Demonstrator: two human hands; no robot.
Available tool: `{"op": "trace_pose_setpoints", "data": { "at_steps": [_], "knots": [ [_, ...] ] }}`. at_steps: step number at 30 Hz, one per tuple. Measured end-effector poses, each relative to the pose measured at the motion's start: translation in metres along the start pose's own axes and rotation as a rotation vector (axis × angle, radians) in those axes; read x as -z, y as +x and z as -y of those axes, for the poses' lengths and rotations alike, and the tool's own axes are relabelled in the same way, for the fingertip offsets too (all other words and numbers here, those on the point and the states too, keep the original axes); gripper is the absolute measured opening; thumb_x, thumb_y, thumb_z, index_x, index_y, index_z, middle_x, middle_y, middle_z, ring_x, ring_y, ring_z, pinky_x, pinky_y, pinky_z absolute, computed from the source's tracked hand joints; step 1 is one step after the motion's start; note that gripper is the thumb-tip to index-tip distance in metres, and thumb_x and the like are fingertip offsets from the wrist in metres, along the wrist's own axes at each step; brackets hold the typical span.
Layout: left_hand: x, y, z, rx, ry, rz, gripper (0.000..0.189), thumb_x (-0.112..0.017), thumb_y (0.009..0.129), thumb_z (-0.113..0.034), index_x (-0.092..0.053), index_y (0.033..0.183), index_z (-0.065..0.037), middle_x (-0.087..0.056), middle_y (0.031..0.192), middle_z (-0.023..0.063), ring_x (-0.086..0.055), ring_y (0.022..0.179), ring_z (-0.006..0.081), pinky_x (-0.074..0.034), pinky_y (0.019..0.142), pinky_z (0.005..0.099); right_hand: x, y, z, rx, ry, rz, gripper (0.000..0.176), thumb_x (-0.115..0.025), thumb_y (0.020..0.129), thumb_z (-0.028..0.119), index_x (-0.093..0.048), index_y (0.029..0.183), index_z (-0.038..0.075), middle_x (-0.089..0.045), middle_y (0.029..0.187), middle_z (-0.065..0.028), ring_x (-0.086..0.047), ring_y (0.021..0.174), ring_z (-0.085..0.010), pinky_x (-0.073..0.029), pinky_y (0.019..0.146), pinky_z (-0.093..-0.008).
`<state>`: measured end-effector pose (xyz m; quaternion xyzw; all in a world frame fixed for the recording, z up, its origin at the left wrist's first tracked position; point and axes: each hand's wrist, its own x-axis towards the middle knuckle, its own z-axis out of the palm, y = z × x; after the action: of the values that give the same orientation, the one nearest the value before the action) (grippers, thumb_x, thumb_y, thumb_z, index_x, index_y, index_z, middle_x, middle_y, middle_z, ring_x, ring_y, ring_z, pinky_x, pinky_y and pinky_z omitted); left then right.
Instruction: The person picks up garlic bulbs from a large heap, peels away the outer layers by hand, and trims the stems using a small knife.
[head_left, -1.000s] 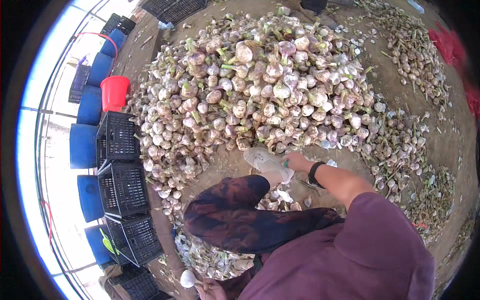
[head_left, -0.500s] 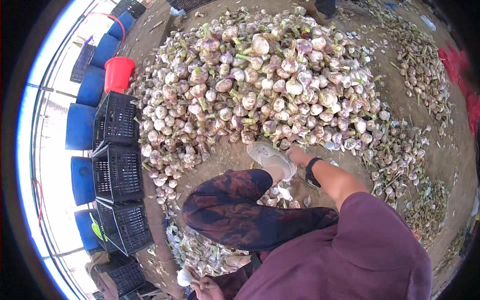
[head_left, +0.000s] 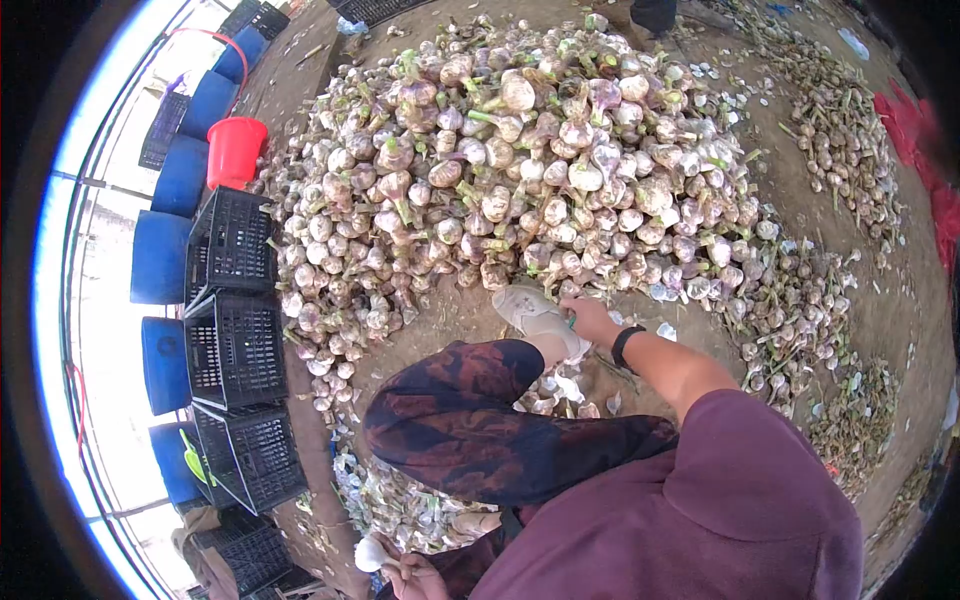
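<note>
Down at the lower left, my left hand (head_left: 415,577) is closed on the stem of a peeled white garlic bulb (head_left: 371,554). My right hand (head_left: 590,318), with a dark band on its wrist, is beside the light shoe (head_left: 528,306). Its fingers are closed round a small green thing, mostly hidden; its kind is unclear. Beyond the shoe lies a large heap of garlic bulbs (head_left: 500,170), many with cut stems. Loose skins and some bulbs (head_left: 545,400) lie on the ground by the bent leg.
Black crates (head_left: 237,350) and blue barrels (head_left: 163,255) line the left side, with a red bucket (head_left: 235,150) near the heap. Smaller garlic piles (head_left: 840,150) and red netting (head_left: 912,130) are at the right. A person's dark-clothed leg (head_left: 653,14) shows at the top.
My right hand has shifted slightly left and down beside the shoe, and something green now shows at its fingers. My left hand has barely moved, still holding the bulb.
</note>
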<state>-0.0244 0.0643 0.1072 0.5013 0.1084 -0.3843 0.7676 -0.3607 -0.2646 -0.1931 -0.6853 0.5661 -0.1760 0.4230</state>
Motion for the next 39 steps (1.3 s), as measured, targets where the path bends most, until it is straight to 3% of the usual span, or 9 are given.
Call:
{"op": "trace_pose_setpoints", "data": {
  "at_steps": [7, 17, 24, 27, 28, 31, 34, 37, 39],
  "knots": [
    [0.002, -0.01, -0.012, 0.05, -0.081, 0.076, 0.024, -0.06, 0.087, -0.022, -0.058, 0.107, -0.008, -0.047, 0.071, 0.0002, -0.048, 0.078, 0.0118, -0.05, 0.061, 0.0172, -0.007, -0.008, 0.02, 0.122, -0.483, 0.034, 0.028, -0.053, 0.074, 0.004, -0.061, 0.101, 0.007, -0.049, 0.114, -0.0239, -0.046, 0.11, -0.0385, -0.047, 0.083, -0.0443],
    [0.016, 0.004, -0.006, 0.089, -0.031, 0.184, 0.016, -0.057, 0.09, -0.025, -0.062, 0.097, -0.012, -0.049, 0.073, 0.0016, -0.053, 0.085, 0.015, -0.053, 0.065, 0.0215, 0.014, -0.01, 0.001, 0.107, -0.085, 0.131, 0.03, -0.056, 0.07, 0.006, -0.065, 0.097, 0.016, -0.055, 0.101, -0.0158, -0.048, 0.107, -0.0366, -0.044, 0.083, -0.0444],
    [0.01, 0.005, -0.009, 0.104, -0.039, 0.16, 0.019, -0.057, 0.089, -0.025, -0.06, 0.101, -0.01, -0.05, 0.074, 0.002, -0.054, 0.085, 0.0164, -0.053, 0.064, 0.0229, -0.01, -0.01, 0.0, 0.029, -0.114, 0.052, 0.041, -0.053, 0.068, 0.0, -0.062, 0.105, 0.015, -0.053, 0.101, -0.0124, -0.05, 0.097, -0.033, -0.042, 0.081, -0.0413],
    [0.008, 0.004, -0.007, 0.053, -0.039, 0.13, 0.023, -0.057, 0.089, -0.025, -0.059, 0.105, -0.008, -0.05, 0.073, 0.0019, -0.053, 0.082, 0.0158, -0.052, 0.063, 0.0221, 0.015, -0.017, 0.011, 0.139, -0.199, 0.131, 0.041, -0.052, 0.07, 0.001, -0.062, 0.108, 0.015, -0.053, 0.106, -0.0119, -0.05, 0.098, -0.0329, -0.043, 0.082, -0.0414],
    [0.01, 0.003, -0.005, 0.032, -0.038, 0.119, 0.025, -0.057, 0.089, -0.025, -0.058, 0.107, -0.007, -0.05, 0.073, 0.0018, -0.053, 0.082, 0.0155, -0.052, 0.062, 0.0219, 0.026, -0.019, 0.017, 0.136, -0.319, 0.232, 0.044, -0.053, 0.077, 0.01, -0.053, 0.12, 0.016, -0.052, 0.108, -0.0171, -0.049, 0.106, -0.0345, -0.045, 0.084, -0.0419],
    [0.01, 0.002, -0.003, 0.072, -0.071, 0.159, 0.027, -0.057, 0.089, -0.026, -0.058, 0.108, -0.007, -0.05, 0.072, 0.0013, -0.053, 0.08, 0.0143, -0.052, 0.062, 0.0211, 0.016, -0.015, 0.013, 0.243, -0.447, 0.143, 0.042, -0.054, 0.075, 0.009, -0.056, 0.116, 0.015, -0.052, 0.112, -0.017, -0.049, 0.108, -0.0345, -0.046, 0.084, -0.0428],
    [0.002, -0.003, 0.001, 0.045, -0.031, 0.185, 0.026, -0.057, 0.09, -0.026, -0.058, 0.109, -0.009, -0.05, 0.073, 0.0011, -0.053, 0.081, 0.0133, -0.052, 0.063, 0.0206, 0.006, -0.017, 0.018, 0.155, -0.435, 0.075, 0.036, -0.053, 0.075, 0.009, -0.059, 0.11, 0.014, -0.053, 0.112, -0.0169, -0.051, 0.106, -0.0346, -0.046, 0.083, -0.0443],
    [0.009, -0.002, -0.004, 0.08, -0.052, 0.218, 0.027, -0.056, 0.09, -0.026, -0.058, 0.112, -0.011, -0.052, 0.077, 0.0015, -0.052, 0.082, 0.0127, -0.052, 0.064, 0.0204, 0.008, -0.016, 0.019, 0.049, -0.38, 0.242, 0.04, -0.053, 0.074, 0.008, -0.058, 0.114, 0.015, -0.056, 0.107, -0.0171, -0.053, 0.102, -0.0355, -0.047, 0.081, -0.0448],
    [0.02, 0.006, -0.007, 0.059, -0.092, 0.19, 0.033, -0.056, 0.09, -0.026, -0.053, 0.119, -0.012, -0.055, 0.082, 0.0025, -0.052, 0.084, 0.0145, -0.053, 0.065, 0.0217, 0.009, -0.008, 0.006, 0.104, -0.42, 0.336, 0.042, -0.052, 0.074, 0.008, -0.056, 0.116, 0.014, -0.057, 0.103, -0.0174, -0.053, 0.1, -0.0359, -0.047, 0.08, -0.0445]
  ]
}}
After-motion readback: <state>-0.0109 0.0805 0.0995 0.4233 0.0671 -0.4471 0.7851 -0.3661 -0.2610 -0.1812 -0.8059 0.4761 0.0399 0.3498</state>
